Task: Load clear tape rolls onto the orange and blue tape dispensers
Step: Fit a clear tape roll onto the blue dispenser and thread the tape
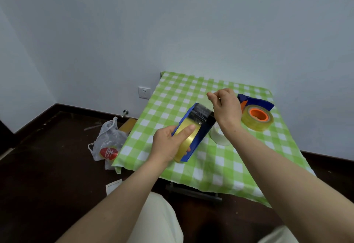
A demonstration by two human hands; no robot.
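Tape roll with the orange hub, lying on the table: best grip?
Come from above: the tape roll lies flat, hub opening up. Pinch across its outer rim from the near-right side; the blue dispenser frame crowds the far side.

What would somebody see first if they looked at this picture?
Two bare arms reach in over the bright green checked tablecloth. The left hand grips a blue tape dispenser holding a yellowish tape roll at the middle, the right hand pinched just above it. Right of them lies a tape roll with an orange core.
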